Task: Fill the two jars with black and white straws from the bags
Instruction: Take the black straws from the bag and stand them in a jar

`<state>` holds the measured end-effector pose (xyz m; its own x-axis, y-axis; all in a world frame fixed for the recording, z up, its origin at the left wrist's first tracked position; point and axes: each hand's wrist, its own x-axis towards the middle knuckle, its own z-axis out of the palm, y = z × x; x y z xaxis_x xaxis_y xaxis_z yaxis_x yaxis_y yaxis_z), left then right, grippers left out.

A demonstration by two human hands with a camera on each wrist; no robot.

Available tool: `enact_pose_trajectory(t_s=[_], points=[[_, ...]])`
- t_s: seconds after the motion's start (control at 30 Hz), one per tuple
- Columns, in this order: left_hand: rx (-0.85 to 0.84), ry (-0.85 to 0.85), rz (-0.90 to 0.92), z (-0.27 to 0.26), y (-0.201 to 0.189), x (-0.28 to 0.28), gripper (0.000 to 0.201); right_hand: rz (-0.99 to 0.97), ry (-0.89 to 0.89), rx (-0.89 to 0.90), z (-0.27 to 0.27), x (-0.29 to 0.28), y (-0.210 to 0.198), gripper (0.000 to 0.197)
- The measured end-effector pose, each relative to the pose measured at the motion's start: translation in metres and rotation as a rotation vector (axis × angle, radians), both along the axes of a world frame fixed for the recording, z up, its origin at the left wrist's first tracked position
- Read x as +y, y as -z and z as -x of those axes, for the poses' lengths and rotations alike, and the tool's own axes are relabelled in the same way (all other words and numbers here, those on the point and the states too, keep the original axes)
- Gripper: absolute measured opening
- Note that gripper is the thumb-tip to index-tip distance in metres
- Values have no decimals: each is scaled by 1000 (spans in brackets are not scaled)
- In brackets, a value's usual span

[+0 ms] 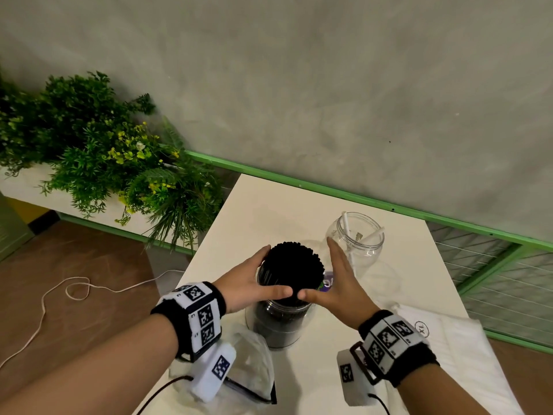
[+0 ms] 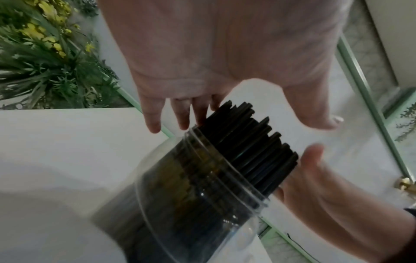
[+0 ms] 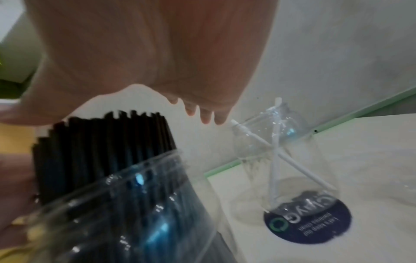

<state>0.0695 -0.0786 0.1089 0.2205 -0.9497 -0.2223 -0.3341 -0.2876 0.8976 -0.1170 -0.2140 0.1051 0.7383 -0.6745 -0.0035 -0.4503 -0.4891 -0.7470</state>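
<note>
A clear jar (image 1: 281, 322) stands mid-table, packed with black straws (image 1: 291, 269) that stick out of its mouth. My left hand (image 1: 273, 272) lies flat against the bundle's left side and my right hand (image 1: 315, 267) against its right side. The fingers are straight and the thumbs nearly meet on the near side. The left wrist view shows my left hand (image 2: 254, 122) over the straws (image 2: 252, 142), with the right hand (image 2: 315, 178) beyond. A second clear jar (image 1: 359, 238), behind and to the right, holds a couple of white straws (image 3: 274, 160).
A crumpled clear bag (image 1: 248, 360) lies at the table's near left edge, and a white bag marked XL (image 1: 449, 348) at the near right. A round dark label (image 3: 308, 217) shows by the second jar's foot. Plants (image 1: 104, 151) and a cord (image 1: 74, 292) are off the table's left side.
</note>
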Motion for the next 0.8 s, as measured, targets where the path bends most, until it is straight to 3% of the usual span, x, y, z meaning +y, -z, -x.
enact_pose_trajectory(t_s=[0.1,0.2,0.27,0.33,0.47,0.57,0.67,0.8], points=[[3,54,-15,0,1,-15,129,-102,-42,99,-4,-7,15,144],[31,28,2,0,6,-22,132,-238,-126,-26,-15,-8,19,125],[64,-10,30,2,9,-24,113,-249,-161,-102,-19,-3,18,107],[67,-59,72,6,9,-25,91,-231,-145,-159,-21,2,21,104],[88,-124,138,11,3,-28,97,-160,-33,-265,-25,11,23,113],[71,-177,188,12,-5,-28,103,-123,59,-364,-27,14,19,109],[28,-213,172,11,-4,-27,97,14,148,-292,-24,16,21,101],[-19,-234,118,3,1,-18,93,215,125,-243,-13,16,24,99]])
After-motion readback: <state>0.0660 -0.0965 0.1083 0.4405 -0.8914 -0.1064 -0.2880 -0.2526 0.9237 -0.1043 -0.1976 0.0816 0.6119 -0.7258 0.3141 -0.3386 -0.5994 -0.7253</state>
